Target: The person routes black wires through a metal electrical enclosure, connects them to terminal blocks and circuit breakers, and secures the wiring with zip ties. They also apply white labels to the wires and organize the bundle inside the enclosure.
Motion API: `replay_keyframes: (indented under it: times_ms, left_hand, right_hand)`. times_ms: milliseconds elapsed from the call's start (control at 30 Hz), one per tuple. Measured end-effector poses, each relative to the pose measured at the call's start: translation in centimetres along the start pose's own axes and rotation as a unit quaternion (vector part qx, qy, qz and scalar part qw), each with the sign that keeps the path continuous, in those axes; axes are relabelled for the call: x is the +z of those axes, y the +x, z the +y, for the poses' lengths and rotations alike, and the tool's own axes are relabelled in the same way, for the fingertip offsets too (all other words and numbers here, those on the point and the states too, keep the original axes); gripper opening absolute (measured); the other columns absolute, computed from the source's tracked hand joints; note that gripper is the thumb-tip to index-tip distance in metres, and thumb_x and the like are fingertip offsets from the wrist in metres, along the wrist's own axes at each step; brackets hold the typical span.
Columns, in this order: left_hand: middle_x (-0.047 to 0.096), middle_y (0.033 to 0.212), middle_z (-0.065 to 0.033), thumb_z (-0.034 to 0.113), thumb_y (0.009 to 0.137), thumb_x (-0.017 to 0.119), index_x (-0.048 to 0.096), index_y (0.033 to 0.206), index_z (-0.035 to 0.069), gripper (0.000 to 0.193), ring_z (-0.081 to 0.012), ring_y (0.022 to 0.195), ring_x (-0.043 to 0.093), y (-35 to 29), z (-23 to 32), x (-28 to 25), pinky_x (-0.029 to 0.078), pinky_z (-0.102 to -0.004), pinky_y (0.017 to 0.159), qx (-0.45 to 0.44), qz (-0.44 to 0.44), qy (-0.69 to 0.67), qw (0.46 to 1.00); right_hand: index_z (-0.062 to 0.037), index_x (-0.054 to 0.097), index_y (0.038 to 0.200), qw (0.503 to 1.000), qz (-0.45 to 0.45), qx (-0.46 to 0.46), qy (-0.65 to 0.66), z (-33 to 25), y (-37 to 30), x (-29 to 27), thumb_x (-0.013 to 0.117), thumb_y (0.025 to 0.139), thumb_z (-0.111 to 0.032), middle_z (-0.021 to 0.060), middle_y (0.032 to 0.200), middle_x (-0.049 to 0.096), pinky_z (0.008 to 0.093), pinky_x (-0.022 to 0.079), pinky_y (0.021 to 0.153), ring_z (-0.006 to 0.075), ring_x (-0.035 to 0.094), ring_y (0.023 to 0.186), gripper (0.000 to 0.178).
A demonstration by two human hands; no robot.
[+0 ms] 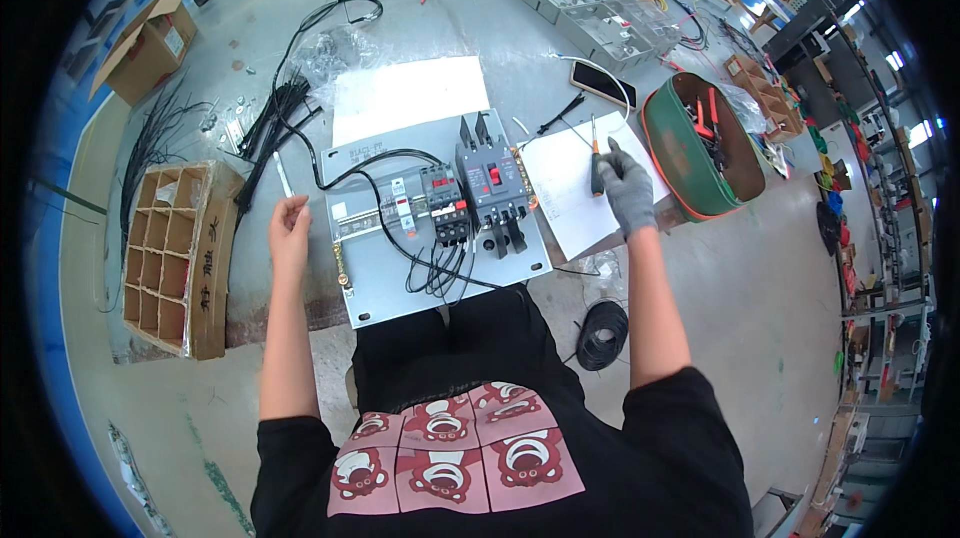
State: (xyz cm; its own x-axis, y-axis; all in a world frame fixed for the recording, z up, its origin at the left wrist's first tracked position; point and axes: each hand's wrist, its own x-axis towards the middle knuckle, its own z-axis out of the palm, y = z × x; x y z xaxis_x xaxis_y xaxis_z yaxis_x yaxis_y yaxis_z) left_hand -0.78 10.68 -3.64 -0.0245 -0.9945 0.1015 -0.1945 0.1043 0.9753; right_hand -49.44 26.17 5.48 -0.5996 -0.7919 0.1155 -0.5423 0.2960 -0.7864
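Note:
My right hand (627,196), in a grey glove, is closed around the dark handle of a screwdriver (597,174), its shaft pointing away from me over white paper (565,193). My bare left hand (289,230) is left of a metal mounting plate (375,296), with its fingers pressed together. A thin white pen-like stick (281,175) lies just beyond those fingertips; whether they touch it I cannot tell. On the plate sit a dark circuit breaker (493,178), a contactor with a relay (447,206) and a small white rail-mounted part (403,206). Black wires (385,228) loop across it.
A divided cardboard box (215,263) stands at the left, near black cable ties (262,133). To the right is a green tool bin (680,163) with red-handled tools. A phone (603,83) and grey plastic trays (570,8) lie farther back. A black wire coil (602,336) is below the table edge.

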Motion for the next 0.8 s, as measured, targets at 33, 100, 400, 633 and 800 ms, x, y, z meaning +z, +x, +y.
replay_keyframes:
  times_ms: [33, 100, 400, 633, 800]
  left_hand:
    - [0.060, 0.090, 0.0003, 0.008, 0.090, 0.059, 0.060, 0.109, 0.002, 0.020, -0.0064, 0.076, 0.053, -0.5, 0.4, 0.4, 0.043, -0.0211, 0.068, 0.005, -0.004, -0.001, 1.000]
    - [0.060, 0.092, 0.0009, 0.010, 0.091, 0.059, 0.060, 0.109, 0.003, 0.020, -0.0061, 0.077, 0.051, -2.1, 1.3, 0.0, 0.041, -0.0210, 0.067, 0.010, 0.002, 0.004, 1.000]
    - [0.063, 0.089, -0.0022, 0.008, 0.089, 0.060, 0.062, 0.104, 0.001, 0.016, -0.0096, 0.080, 0.056, -6.0, 7.5, 1.4, 0.046, -0.0247, 0.074, 0.005, 0.051, 0.073, 0.996]
    - [0.062, 0.086, -0.0039, 0.003, 0.085, 0.061, 0.063, 0.099, 0.001, 0.014, -0.0107, 0.077, 0.056, -5.3, 7.1, 2.6, 0.047, -0.0249, 0.072, -0.012, 0.055, 0.045, 0.997]
    - [0.060, 0.086, -0.0055, 0.003, 0.085, 0.061, 0.062, 0.097, 0.001, 0.012, -0.0114, 0.076, 0.056, -4.9, 6.8, 3.3, 0.047, -0.0250, 0.070, 0.002, 0.033, 0.061, 0.998]
  right_hand:
    - [-0.0028, 0.066, 0.097, 0.998, 0.026, -0.031, -0.048, 2.2, 2.7, 0.5, 0.062, 0.086, -0.018, 0.0107, 0.076, 0.068, 0.0325, 0.051, 0.070, 0.0208, 0.065, 0.070, 0.019]
    - [-0.0063, 0.067, 0.100, 0.987, 0.015, -0.070, -0.145, 4.2, 7.6, 2.5, 0.062, 0.085, -0.027, 0.0119, 0.086, 0.070, 0.0383, 0.051, 0.078, 0.0270, 0.066, 0.083, 0.026]
    - [-0.0022, 0.070, 0.094, 0.971, -0.119, 0.061, -0.199, 7.4, 17.9, 9.8, 0.070, 0.063, -0.027, 0.0130, 0.079, 0.071, 0.0374, 0.053, 0.071, 0.0256, 0.067, 0.074, 0.039]
    - [-0.0045, 0.064, 0.094, 0.961, -0.102, -0.038, -0.252, 7.9, 19.9, 12.0, 0.069, 0.064, -0.022, 0.0185, 0.089, 0.069, 0.0440, 0.051, 0.077, 0.0365, 0.066, 0.081, 0.035]
    - [-0.0053, 0.060, 0.085, 0.984, -0.106, 0.005, -0.141, 10.9, 22.5, 11.8, 0.076, 0.064, -0.014, 0.0118, 0.075, 0.063, 0.0357, 0.050, 0.059, 0.0234, 0.061, 0.063, 0.028]
